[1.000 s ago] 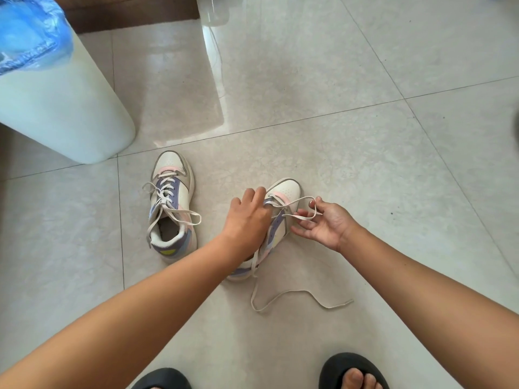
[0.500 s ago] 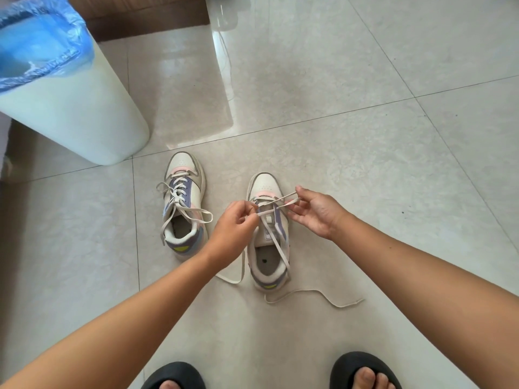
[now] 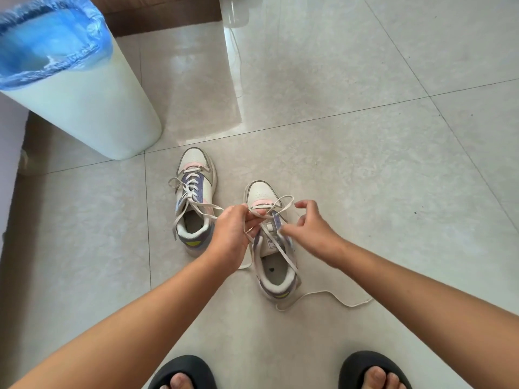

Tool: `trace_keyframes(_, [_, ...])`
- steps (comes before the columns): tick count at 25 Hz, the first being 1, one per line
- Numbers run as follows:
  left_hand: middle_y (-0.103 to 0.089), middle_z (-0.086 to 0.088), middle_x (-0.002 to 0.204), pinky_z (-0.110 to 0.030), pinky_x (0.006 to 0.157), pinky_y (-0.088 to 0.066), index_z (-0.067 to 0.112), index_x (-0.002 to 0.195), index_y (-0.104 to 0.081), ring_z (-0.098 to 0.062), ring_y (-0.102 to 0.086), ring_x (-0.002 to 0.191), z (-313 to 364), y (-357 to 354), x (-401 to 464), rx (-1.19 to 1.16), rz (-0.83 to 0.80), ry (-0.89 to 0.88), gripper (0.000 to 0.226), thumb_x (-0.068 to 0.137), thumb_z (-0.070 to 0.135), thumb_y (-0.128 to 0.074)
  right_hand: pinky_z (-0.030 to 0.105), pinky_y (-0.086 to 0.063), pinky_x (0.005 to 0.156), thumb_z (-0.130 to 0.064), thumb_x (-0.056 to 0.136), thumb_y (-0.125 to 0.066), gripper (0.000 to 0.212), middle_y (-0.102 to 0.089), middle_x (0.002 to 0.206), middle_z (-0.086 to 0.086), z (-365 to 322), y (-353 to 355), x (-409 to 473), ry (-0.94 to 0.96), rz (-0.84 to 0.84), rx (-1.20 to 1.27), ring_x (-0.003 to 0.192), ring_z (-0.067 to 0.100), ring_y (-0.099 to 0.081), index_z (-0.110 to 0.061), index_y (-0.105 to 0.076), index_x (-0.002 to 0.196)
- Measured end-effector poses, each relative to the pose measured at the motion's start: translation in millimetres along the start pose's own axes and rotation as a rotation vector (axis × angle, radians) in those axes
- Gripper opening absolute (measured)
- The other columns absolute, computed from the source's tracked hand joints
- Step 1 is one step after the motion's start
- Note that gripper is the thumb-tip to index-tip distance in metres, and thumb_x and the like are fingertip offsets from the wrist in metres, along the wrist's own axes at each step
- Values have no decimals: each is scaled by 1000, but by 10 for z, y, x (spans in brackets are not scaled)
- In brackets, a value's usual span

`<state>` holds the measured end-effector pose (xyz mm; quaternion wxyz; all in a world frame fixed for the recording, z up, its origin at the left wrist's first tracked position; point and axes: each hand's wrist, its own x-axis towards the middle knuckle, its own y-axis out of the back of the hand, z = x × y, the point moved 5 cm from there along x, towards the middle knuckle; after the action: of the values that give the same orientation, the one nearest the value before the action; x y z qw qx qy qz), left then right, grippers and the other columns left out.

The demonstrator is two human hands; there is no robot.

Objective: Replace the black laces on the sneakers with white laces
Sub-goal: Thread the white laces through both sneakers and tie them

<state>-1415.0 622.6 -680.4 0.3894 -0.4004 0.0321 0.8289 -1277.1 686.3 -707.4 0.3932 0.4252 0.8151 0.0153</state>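
I see the right-hand sneaker (image 3: pixel 271 245) standing on the floor (image 3: pixel 365 164) at centre frame, its white lace (image 3: pixel 283 202) loose across the toe end and trailing off past the heel. My left hand (image 3: pixel 234 234) has its grip pinched on that lace; my right hand (image 3: pixel 311 231) hovers just beside it, fingers (image 3: pixel 304 204) spread. The second sneaker (image 3: pixel 195 197) sits left, laced. A white bin (image 3: pixel 92 108) stands upper left; black slippers (image 3: pixel 370 366) show at bottom.

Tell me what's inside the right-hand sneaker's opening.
Inside the right sneaker, a pale insole with a small dark mark shows. One white lace strand crosses over the opening. The toe end inside is hidden under the tongue.
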Motion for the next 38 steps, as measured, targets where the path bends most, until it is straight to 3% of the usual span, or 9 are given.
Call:
trace_keyframes(2, [-70, -6, 67, -26, 73, -48, 6, 79, -50, -16, -66, 69, -3, -3, 1, 32, -22, -24, 21, 92, 1, -35, 22, -31, 56, -23, 78, -66, 50, -39, 82, -6, 44, -163, -138, 84, -80, -139, 67, 8, -40, -20, -31, 113])
trace_keyframes(6, [-70, -2, 75, -36, 84, -48, 8, 81, -49, -20, -63, 83, -6, 50, -128, 460, -130, -231, 17, 96, 7, -42, 27, -30, 53, -15, 78, -60, 25, -42, 64, -5, 74, -95, -101, 64, 123, -95, 56, 13, -36, -19, -36, 73])
trace_keyframes(12, [-66, -6, 84, -25, 74, -49, 19, 79, -47, -16, -62, 83, 11, 161, -697, 1096, -490, -521, 24, 87, 41, -46, 28, -29, 51, -15, 78, -58, 29, -40, 60, -4, 96, -41, -88, 39, 160, -108, 53, 14, -33, -19, -32, 65])
trace_keyframes(16, [-65, -5, 80, -25, 69, -49, 20, 77, -46, -18, -61, 77, -50, 177, -929, 1100, -604, -475, 24, 84, 43, -44, 34, -44, 56, -16, 77, -58, 29, -42, 60, -3, 111, -37, -46, 22, 183, -75, 56, 21, -41, -19, -32, 64])
trace_keyframes(21, [-71, 3, 82, -23, 74, -50, 20, 74, -50, -4, -65, 80, -109, 219, -833, 1044, -506, -269, 16, 90, 21, -51, 36, -54, 48, -14, 80, -56, 23, -48, 70, 3, 90, -60, -20, -3, 143, -58, 57, 23, -50, -17, -35, 72])
trace_keyframes(27, [-65, -5, 67, -42, 81, -54, 7, 73, -50, -33, -68, 87, -121, 301, -672, 809, -401, -39, 21, 92, 0, -48, 37, -51, 50, -15, 82, -53, 18, -51, 77, 6, 43, -30, -6, 42, 136, -150, 62, 26, -53, -17, -35, 78])
trace_keyframes(32, [-56, -4, 87, -16, 58, -50, 13, 73, -51, -6, -58, 70, 273, 375, -597, 1065, -264, -531, 18, 91, 15, -53, 30, -31, 49, -21, 87, -52, 17, -50, 73, 0, -22, 309, 43, 48, 211, -387, 60, 17, -45, -15, -36, 88])
trace_keyframes(35, [-52, 3, 68, -25, 40, -37, 12, 68, -53, -11, -50, 57, 485, 401, -714, 1588, -145, -1115, 23, 84, 26, -46, 30, -29, 48, -21, 88, -51, 17, -50, 72, 0, 73, 462, 10, 22, 242, -428, 63, 21, -47, -14, -36, 92])
trace_keyframes(38, [-52, 1, 55, -28, 37, -32, 13, 61, -58, -22, -54, 50, 545, 499, -807, 1835, 12, -1333, 31, 88, 23, -47, 30, -28, 49, -19, 88, -51, 18, -47, 70, -1, 127, 509, -15, 73, 255, -457, 65, 25, -47, -13, -34, 91])
